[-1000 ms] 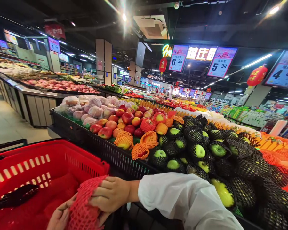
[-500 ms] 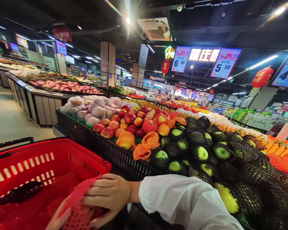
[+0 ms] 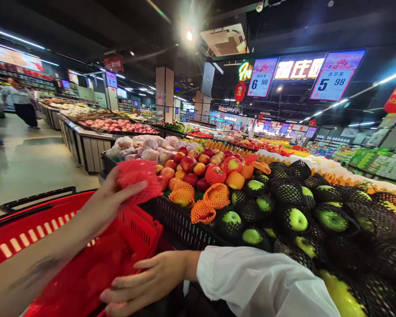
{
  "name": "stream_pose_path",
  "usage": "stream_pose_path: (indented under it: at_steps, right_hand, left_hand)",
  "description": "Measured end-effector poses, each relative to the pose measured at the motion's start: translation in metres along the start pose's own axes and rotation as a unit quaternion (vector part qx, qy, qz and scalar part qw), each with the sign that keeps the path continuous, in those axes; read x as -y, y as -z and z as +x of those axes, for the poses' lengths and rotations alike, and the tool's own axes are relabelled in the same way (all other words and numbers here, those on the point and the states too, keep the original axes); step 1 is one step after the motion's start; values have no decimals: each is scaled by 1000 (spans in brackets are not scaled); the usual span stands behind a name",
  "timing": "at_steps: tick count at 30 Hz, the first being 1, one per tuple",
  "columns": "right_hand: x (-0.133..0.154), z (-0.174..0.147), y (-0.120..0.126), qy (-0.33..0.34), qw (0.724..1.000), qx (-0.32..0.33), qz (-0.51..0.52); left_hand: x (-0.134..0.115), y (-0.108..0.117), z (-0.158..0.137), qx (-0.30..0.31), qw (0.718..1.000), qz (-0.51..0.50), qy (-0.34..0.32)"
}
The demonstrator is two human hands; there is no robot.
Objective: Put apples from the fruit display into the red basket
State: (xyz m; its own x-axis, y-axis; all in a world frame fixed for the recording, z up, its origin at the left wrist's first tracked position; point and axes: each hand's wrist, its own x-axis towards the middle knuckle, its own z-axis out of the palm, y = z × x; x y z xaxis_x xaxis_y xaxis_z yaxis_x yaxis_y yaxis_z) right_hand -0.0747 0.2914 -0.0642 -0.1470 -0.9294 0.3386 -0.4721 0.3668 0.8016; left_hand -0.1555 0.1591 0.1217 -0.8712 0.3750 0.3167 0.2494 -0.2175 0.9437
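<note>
My left hand [image 3: 119, 187] is raised over the right part of the red shopping basket [image 3: 152, 229], its fingers closed on a red foam fruit net [image 3: 139, 181]. Whether a fruit sits inside the net I cannot tell. Lower down, my right hand [image 3: 148, 279], below a white sleeve, holds nothing; its fingers are stretched out and apart beside the basket's near right side. In the basket lies a heap of red, partly see-through material [image 3: 102, 268], its contents unclear. Beyond my hands are red apples [image 3: 188, 164] and several orange foam nets [image 3: 203, 212], some around fruit.
Green apples in black nets [image 3: 297, 219] fill the right of the display, behind a black crate wall [image 3: 185, 229]. Bagged pale fruit [image 3: 150, 154] lies at its far left. A person [image 3: 21, 103] is in the aisle at far left. Price signs [image 3: 337, 75] hang overhead.
My left hand has lifted up and away from my right hand with the red foam net. My right hand has let go of the net and opened. The view has turned left.
</note>
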Motion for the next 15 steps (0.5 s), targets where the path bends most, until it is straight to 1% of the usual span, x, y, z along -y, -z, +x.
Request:
stream_pose_path:
  at_steps: [1,3,5,7,10,12,15]
  right_hand:
    - [-1,-1,-2,0,1000,16,4]
    - [-7,-3,2,4,999,32,6]
    - [-14,-5,8,10,1000,20,9]
    - [-19,-5,15,21,1000,11,19]
    - [-25,-3,22,49,997,41,52]
    - [-29,-2,25,62,994,58,67]
    - [-34,-1,28,66,994,49,74]
  left_hand:
    - [-1,-14,9,29,1000,-2,-6]
    - [5,-40,26,99,994,-10,-43]
    - [18,-60,42,134,989,3,-67]
    - [35,-76,56,138,983,56,-108]
    - [65,-97,72,120,965,154,-173]
    - [85,-110,79,118,956,182,-197]
    - [110,-124,84,143,936,229,-224]
